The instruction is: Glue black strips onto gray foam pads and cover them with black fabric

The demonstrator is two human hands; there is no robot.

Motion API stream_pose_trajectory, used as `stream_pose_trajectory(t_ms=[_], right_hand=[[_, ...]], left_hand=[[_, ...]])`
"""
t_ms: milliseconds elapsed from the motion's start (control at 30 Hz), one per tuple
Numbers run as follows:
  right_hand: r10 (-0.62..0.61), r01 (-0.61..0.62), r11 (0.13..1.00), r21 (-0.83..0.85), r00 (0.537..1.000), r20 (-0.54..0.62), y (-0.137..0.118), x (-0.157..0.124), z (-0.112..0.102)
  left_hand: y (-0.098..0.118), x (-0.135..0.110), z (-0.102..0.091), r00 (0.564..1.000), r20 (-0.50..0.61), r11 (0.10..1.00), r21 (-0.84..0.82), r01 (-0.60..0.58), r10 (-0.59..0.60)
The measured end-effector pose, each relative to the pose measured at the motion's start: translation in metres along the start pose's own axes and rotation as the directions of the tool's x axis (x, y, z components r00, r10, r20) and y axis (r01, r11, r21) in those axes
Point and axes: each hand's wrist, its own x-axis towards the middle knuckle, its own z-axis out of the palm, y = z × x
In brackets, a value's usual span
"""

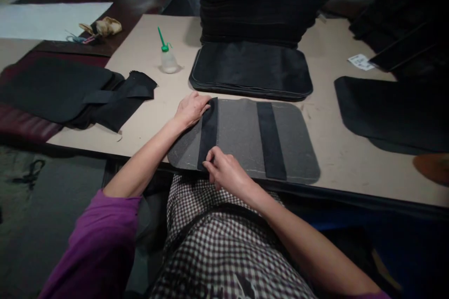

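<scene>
A dark grey panel (pixel 238 124) with rounded corners lies at the table's front edge, its fuzzy side up. Two black strips run across it from back to front: the left strip (pixel 209 128) and the right strip (pixel 271 142). At the far end of the left strip, my left hand (pixel 192 111) is closed on it, fingers bent and the palm side over the panel. My right hand (pixel 224 168) pinches the near end of that same strip at the panel's front edge. Its fingertips partly hide the strip's corner.
Behind the panel lie flat black panels (pixel 252 67), with a tall black stack (pixel 259 4) beyond. A bottle with a green spout (pixel 169 61) stands left of them. More black pieces lie at left (pixel 59 88) and right (pixel 396 112). A white label (pixel 360 61) sits at right.
</scene>
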Motion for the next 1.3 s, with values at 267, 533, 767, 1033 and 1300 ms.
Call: stream_pose_trajectory(t_ms=[267,533,767,1033,1300], right_hand=[[-0.035,0.0,0.863,-0.505,0.998,-0.06,-0.004,-0.002,0.007],[-0.176,0.115,0.72,-0.684,0.984,-0.019,-0.002,-0.034,0.018],[-0.299,0.249,0.751,-0.612,0.954,0.021,0.013,-0.05,0.021],[-0.39,0.312,0.862,-0.399,0.912,-0.128,0.049,-0.085,-0.015],[-0.207,-0.088,0.941,-0.327,0.615,-0.761,0.148,-0.136,-0.128]], left_hand=[[0.0,0.0,0.002,0.999,-0.018,0.999,0.011,-0.03,0.03],[0.0,0.007,0.006,0.997,-0.074,0.997,-0.062,-0.037,0.032],[0.001,0.022,0.009,0.99,-0.131,0.997,-0.058,0.049,-0.056],[0.001,0.037,-0.001,0.967,-0.189,0.979,-0.146,0.141,-0.168],[0.029,0.037,-0.021,0.959,-0.148,0.915,-0.364,0.174,-0.242]])
